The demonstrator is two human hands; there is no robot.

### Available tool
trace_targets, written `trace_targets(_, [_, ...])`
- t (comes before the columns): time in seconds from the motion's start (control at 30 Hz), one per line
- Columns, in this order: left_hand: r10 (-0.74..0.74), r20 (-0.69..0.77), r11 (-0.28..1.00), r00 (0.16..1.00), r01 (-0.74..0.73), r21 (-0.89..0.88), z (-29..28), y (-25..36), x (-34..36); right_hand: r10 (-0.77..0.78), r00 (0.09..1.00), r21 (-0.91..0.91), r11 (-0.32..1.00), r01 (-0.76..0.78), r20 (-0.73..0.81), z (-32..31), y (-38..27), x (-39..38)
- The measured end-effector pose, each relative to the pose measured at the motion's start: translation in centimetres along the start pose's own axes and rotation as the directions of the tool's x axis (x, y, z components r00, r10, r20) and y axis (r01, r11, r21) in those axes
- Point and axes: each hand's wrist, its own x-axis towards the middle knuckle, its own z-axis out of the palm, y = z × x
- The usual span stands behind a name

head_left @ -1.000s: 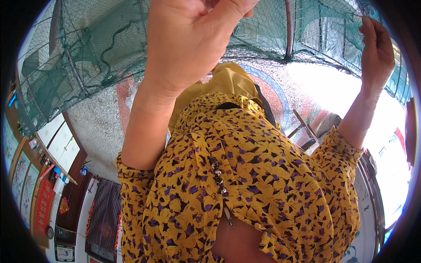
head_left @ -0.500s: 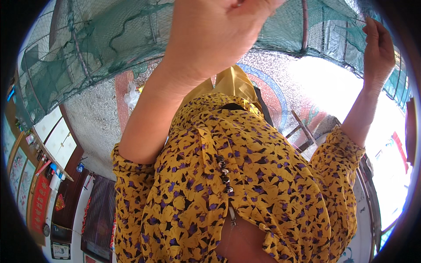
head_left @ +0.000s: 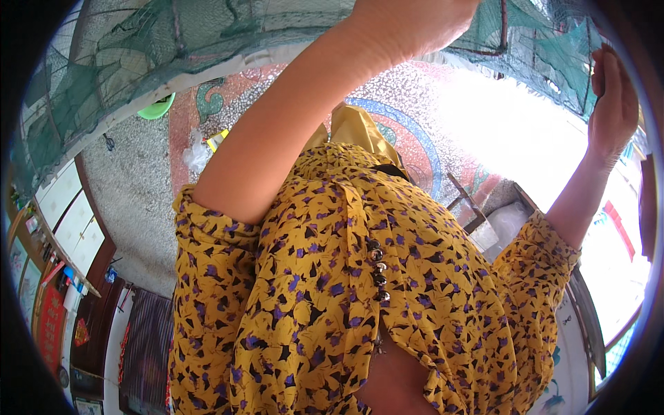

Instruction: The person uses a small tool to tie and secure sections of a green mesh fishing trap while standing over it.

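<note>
A green mesh net (head_left: 277,28) on thin dark rods spans the top of the view in front of me. My left hand (head_left: 418,24) is raised against it at the upper middle. The top edge of the picture cuts off its fingers, so what they hold, if anything, is hidden. My right hand (head_left: 614,107) is up at the far right beside the net's edge. Its fingers point upward, fairly straight, with the thumb a little apart; the fingertips fade into the dark rim. Nothing shows plainly between them.
Below the net lies a speckled floor (head_left: 138,187) with a coloured pattern. On it are a light green basin (head_left: 158,106), a clear plastic bag (head_left: 197,153) and a wooden frame (head_left: 470,207) to the right. White-fronted cabinets (head_left: 69,211) stand at left. Bright light washes out the right.
The net's lower edge sits higher in view, uncovering the green basin. My left hand has shifted right and up in the picture. My right hand is slightly lower and farther right, its fingers straighter.
</note>
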Motion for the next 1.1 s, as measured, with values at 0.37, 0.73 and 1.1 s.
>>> trace_targets(0.37, [0.057, -0.018, 0.983, 0.998, -0.053, 0.173, 2.1, -1.7, 1.8, -0.18, 0.965, 0.109, 0.981, 0.161, 0.192, 2.9, -3.3, -1.5])
trace_targets(0.73, [0.125, 0.134, 0.918, 0.983, -0.166, 0.361, 0.8, 2.5, -3.1, -0.461, 0.822, -0.145, 0.837, 0.528, 0.335, 2.3, -4.2, -1.2])
trace_targets(1.1, [-0.133, 0.035, 0.961, 0.991, 0.12, 0.25, -0.6, 2.9, -5.2, -0.563, 0.729, -0.188, 0.726, 0.662, 0.39, 5.6, -4.7, -1.7])
